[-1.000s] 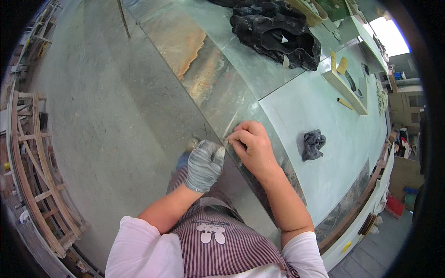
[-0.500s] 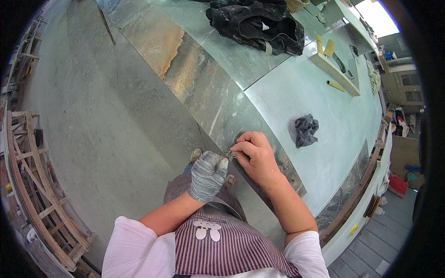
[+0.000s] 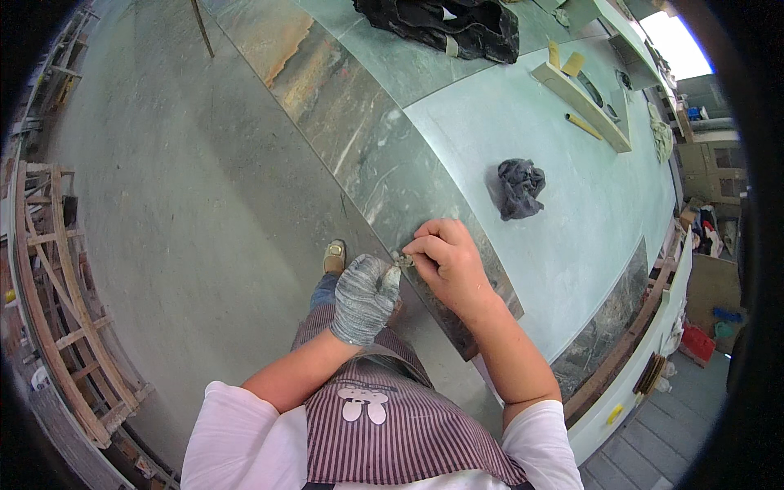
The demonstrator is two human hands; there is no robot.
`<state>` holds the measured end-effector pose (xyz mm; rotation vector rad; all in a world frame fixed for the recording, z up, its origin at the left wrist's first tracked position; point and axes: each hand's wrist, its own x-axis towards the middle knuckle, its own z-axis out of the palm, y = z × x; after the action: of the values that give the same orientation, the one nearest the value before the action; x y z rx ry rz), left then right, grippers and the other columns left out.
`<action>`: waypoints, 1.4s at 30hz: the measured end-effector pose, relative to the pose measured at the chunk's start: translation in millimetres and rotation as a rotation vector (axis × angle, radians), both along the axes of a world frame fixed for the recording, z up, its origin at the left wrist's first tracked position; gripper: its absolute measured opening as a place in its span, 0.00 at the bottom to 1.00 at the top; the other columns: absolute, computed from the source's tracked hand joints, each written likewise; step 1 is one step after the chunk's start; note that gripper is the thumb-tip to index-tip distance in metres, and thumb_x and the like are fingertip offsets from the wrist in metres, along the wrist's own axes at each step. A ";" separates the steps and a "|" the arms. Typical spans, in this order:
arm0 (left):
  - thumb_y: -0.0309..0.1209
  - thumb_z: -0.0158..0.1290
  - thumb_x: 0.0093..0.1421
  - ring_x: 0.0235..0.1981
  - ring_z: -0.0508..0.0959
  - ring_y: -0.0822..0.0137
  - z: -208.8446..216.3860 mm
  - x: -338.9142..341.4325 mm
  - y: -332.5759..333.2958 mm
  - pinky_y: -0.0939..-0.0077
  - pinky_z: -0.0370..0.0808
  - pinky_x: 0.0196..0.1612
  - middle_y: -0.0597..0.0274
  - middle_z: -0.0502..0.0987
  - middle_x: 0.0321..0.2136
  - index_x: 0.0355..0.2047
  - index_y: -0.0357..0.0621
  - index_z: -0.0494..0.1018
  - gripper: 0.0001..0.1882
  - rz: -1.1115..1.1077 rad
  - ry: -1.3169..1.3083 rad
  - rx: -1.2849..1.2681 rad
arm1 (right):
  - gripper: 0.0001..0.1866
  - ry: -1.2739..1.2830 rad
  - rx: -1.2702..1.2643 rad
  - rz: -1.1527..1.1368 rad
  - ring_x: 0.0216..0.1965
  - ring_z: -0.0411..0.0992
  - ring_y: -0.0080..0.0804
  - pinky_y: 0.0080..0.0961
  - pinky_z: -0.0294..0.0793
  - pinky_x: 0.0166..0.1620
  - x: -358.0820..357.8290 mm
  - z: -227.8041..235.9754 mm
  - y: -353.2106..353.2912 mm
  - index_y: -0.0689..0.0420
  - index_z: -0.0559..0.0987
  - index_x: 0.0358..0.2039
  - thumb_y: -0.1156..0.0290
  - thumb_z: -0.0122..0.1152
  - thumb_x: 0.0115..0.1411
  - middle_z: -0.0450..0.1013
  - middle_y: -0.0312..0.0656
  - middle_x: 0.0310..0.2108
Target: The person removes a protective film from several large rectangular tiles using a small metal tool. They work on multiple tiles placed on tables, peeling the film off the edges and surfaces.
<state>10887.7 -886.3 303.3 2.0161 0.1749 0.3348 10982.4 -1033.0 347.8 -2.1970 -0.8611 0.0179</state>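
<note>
My left hand (image 3: 366,298), in a grey knitted glove, is curled shut beside the edge of a long marbled stone slab (image 3: 359,135). What its fingers hold, if anything, is hidden. My bare right hand (image 3: 447,260) is over the slab's near end, thumb and forefinger pinched together. A small greyish, crumpled-looking bit (image 3: 402,259) shows between the two hands at the slab's edge, touching the right fingertips. It is too small to name.
A crumpled dark cloth (image 3: 520,189) lies on the pale tabletop (image 3: 465,122). Beyond are a black garment (image 3: 482,33), a light tray-like piece (image 3: 584,106) and a yellow stick (image 3: 584,126). Wooden racks (image 3: 61,286) stand at the left; my shoe (image 3: 335,256) is on the grey floor.
The view has shifted, so the tabletop things sit higher and a little further left. Both hands stay together at the slab's edge, now further along toward its far end.
</note>
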 end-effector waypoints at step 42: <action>0.28 0.57 0.55 0.29 0.73 0.47 -7.2 -111.5 -137.4 0.56 0.72 0.34 0.51 0.72 0.25 0.28 0.41 0.72 0.06 -0.137 0.062 0.011 | 0.09 0.021 -0.046 0.082 0.37 0.70 0.39 0.32 0.70 0.40 -102.2 -1.1 -144.9 0.57 0.80 0.27 0.80 0.70 0.45 0.72 0.39 0.35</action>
<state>10776.2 -1023.7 296.1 2.0383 0.0735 0.1871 10880.3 -1178.0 346.7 -2.1994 -0.9468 0.1011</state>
